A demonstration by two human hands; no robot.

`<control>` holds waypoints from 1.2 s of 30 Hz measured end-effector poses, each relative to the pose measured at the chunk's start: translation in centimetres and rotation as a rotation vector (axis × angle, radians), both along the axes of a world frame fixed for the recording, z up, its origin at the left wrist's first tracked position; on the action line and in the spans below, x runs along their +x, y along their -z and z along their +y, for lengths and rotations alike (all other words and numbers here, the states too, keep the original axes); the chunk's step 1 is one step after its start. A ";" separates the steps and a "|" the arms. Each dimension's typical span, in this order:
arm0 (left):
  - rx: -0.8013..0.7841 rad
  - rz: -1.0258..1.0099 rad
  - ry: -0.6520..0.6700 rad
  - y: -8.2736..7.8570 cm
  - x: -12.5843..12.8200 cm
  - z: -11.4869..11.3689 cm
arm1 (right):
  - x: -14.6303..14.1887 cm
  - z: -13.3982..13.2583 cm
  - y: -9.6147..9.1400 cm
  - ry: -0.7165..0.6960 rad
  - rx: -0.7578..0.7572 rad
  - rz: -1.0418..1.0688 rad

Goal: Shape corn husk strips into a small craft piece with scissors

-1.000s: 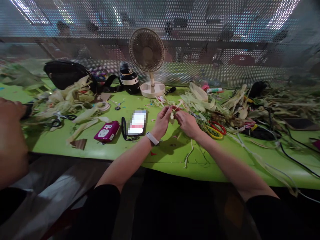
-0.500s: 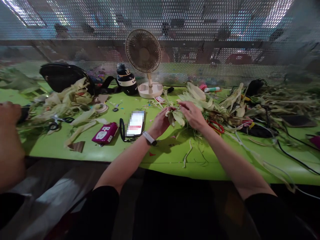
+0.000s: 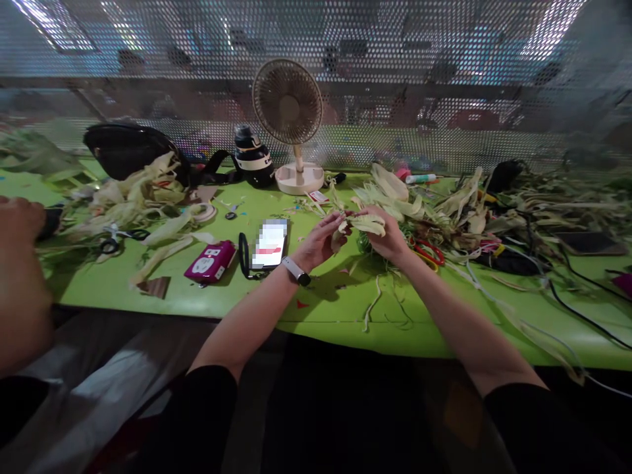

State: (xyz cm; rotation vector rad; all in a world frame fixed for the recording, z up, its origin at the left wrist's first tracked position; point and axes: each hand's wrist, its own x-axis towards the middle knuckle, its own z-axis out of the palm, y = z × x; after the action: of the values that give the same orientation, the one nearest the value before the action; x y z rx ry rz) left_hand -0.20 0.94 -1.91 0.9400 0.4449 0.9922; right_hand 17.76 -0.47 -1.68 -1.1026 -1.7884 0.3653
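Note:
My left hand (image 3: 320,241) and my right hand (image 3: 390,238) meet over the green table (image 3: 326,303), just in front of a pile of pale corn husks (image 3: 390,191). Between them they grip a small bundle of husk strips (image 3: 363,224), its pale leaves fanning out to the right above my right hand. The fingers of both hands are curled round the bundle. A white watch sits on my left wrist (image 3: 295,270).
A phone (image 3: 270,242), a magenta case (image 3: 210,261) and scissors (image 3: 118,238) lie to the left. A desk fan (image 3: 291,118), a bottle (image 3: 251,158) and a black bag (image 3: 131,148) stand behind. Red and yellow scissors (image 3: 428,253) and cables lie right. Another person's arm (image 3: 20,263) is at far left.
My right hand reached back to the husk pile and has come forward again with a husk piece, now held against the bundle in my left hand.

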 end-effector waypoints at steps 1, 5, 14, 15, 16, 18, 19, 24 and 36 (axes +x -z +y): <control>-0.037 -0.022 -0.003 0.0 0.0 0.0 | 0.0 0.0 0.0 -0.022 -0.001 0.003; -0.098 -0.063 0.039 0.2 -0.1 0.4 | -0.2 -0.3 -0.4 -0.079 -0.014 -0.006; -0.064 -0.095 -0.024 -0.7 0.3 -0.6 | -0.3 -0.6 -1.2 -0.059 0.057 -0.108; -0.063 -0.105 -0.036 -0.8 0.3 -0.8 | -0.3 -0.6 -1.2 -0.067 0.071 -0.105; -0.065 -0.113 -0.047 -1.0 0.2 -0.9 | -0.4 -0.7 -1.2 -0.073 0.077 -0.098; -0.071 -0.118 -0.059 -1.1 0.2 -1.0 | -0.7 -0.8 -1.0 -0.089 0.075 -0.077; -0.073 -0.118 -0.062 -1.2 0.1 -1.0 | -0.8 -0.8 -0.9 -0.097 0.073 -0.063; -0.067 -0.117 -0.083 -1.4 0.2 -0.8 | -0.6 0.0 -0.3 -0.059 0.052 0.001; 0.126 -0.076 -0.247 -0.3 1.6 -0.9 | -2.3 -3.1 -2.3 0.067 0.001 0.123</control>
State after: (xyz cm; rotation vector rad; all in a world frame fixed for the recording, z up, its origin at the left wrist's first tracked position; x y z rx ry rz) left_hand 1.42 0.07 -1.61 0.9718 0.4460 1.2884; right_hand 15.49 -3.59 0.62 -1.1126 -1.6395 0.3841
